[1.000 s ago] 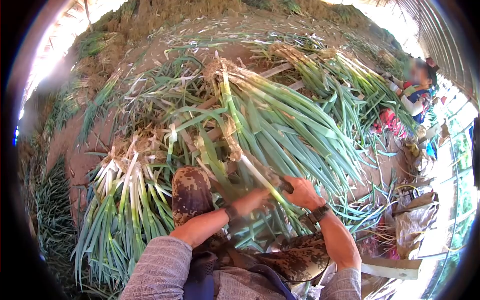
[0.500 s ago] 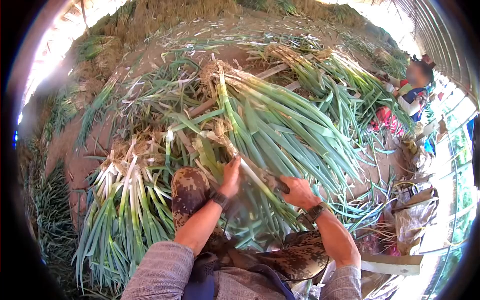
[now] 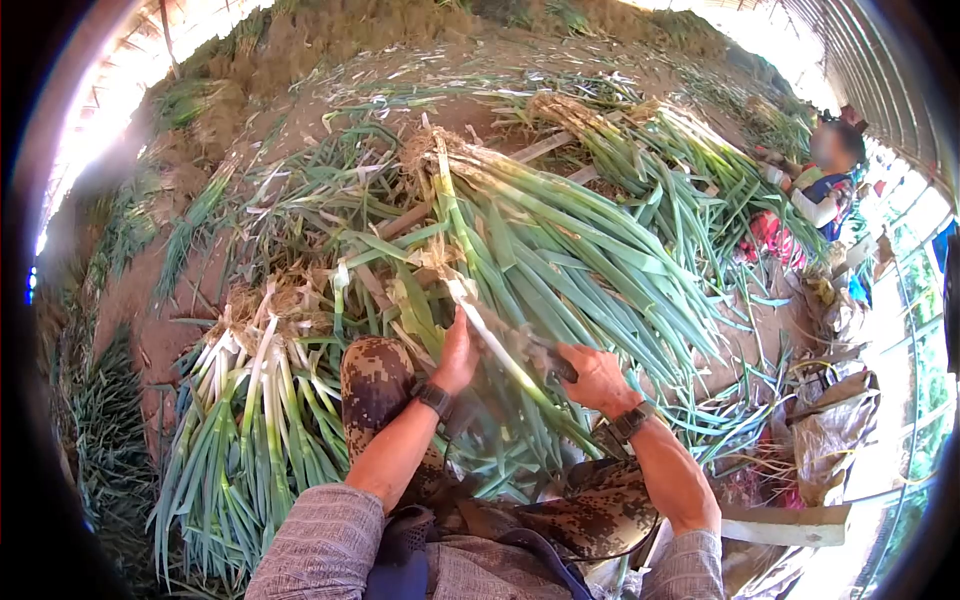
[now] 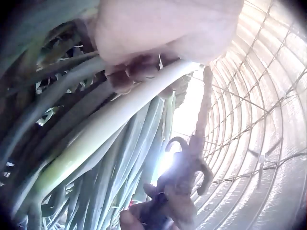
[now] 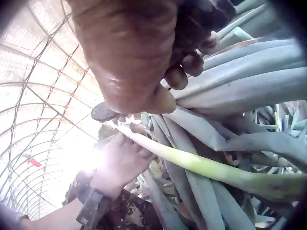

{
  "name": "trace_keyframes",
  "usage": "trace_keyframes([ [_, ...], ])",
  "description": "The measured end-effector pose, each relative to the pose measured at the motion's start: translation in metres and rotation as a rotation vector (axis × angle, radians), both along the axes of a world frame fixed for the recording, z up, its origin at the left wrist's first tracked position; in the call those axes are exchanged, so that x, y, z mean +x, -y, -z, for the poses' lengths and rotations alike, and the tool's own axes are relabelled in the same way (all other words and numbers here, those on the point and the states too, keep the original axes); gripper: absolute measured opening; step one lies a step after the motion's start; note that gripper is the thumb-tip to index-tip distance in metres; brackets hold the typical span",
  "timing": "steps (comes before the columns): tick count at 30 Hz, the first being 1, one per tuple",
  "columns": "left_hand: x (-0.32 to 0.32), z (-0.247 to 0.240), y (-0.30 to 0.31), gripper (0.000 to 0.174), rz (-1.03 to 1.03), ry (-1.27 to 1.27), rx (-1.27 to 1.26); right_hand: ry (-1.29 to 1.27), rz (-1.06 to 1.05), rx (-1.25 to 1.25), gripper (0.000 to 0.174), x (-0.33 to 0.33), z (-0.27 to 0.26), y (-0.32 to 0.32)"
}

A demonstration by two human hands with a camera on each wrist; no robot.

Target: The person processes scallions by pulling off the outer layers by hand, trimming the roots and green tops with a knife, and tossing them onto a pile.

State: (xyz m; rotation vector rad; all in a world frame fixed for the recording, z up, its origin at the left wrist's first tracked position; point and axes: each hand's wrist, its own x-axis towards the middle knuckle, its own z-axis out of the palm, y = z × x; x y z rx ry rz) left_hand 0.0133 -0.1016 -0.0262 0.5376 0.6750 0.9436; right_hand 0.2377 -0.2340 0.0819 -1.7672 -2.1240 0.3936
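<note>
A leek (image 3: 500, 345) slants across in front of me, its root end up to the left and green leaves down to the right. My left hand (image 3: 457, 352) grips its white shaft below the roots; in the left wrist view the fingertips (image 4: 142, 68) curl about the pale shaft (image 4: 110, 111). My right hand (image 3: 597, 382) holds a dark, pistol-like air blow gun (image 4: 180, 184), whose narrow nozzle (image 4: 205, 108) shows beside the shaft. From above, the nozzle end is blurred. Loose skin (image 3: 437, 262) bunches at the root end.
A big leek bundle (image 3: 590, 240) lies just beyond my hands, with another bundle (image 3: 255, 400) by my left knee (image 3: 375, 390). At the far right a person (image 3: 832, 180) sits near more leeks (image 3: 680, 180). A board (image 3: 785, 525) lies at lower right.
My left hand has moved up the leek from low on the shaft toward its root end. More white shaft shows as the loose skin sits nearer the roots. The right hand has barely shifted.
</note>
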Motion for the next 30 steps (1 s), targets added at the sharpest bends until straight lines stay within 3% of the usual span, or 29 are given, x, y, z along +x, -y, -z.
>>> trace_keyframes([
  [6, 0.001, 0.005, -0.002, 0.045, -0.046, -0.059, 0.021, -0.025, 0.029, 0.009, 0.043, -0.009, 0.000, -0.003],
  [14, -0.008, 0.007, -0.007, 0.024, -0.191, -0.074, 0.064, -0.067, 0.075, 0.036, 0.033, -0.017, -0.008, -0.002],
  [16, -0.009, 0.005, -0.008, 0.025, -0.217, -0.081, 0.073, 0.011, 0.088, -0.155, 0.044, -0.014, -0.013, -0.004],
  [20, -0.011, 0.005, -0.009, 0.023, -0.246, -0.157, 0.071, -0.033, 0.022, 0.071, 0.043, -0.022, -0.013, -0.002],
  [22, -0.013, 0.009, -0.015, 0.025, -0.238, -0.296, 0.172, 0.031, 0.068, -0.136, 0.045, -0.019, -0.010, -0.013],
  [23, -0.015, 0.009, -0.016, 0.028, -0.227, -0.290, 0.197, 0.016, 0.032, -0.054, 0.029, -0.018, -0.003, -0.011],
  [24, -0.017, -0.021, -0.006, 0.025, -0.250, -0.276, 0.105, -0.037, 0.007, 0.007, 0.029, -0.020, -0.003, -0.011],
  [25, -0.019, 0.013, -0.024, 0.030, -0.310, -0.342, 0.122, -0.081, -0.011, 0.074, 0.029, -0.022, -0.005, -0.012],
  [27, -0.022, 0.006, -0.039, 0.041, -0.406, -0.366, 0.247, -0.072, 0.034, 0.072, 0.035, -0.027, -0.009, -0.015],
  [28, -0.032, -0.003, -0.056, 0.046, -0.375, -0.554, 0.246, -0.092, 0.030, 0.098, 0.037, -0.026, -0.006, -0.015],
  [30, -0.044, -0.068, -0.063, 0.045, -0.407, -0.239, 0.129, -0.050, 0.046, -0.009, 0.037, -0.029, -0.027, -0.007],
])
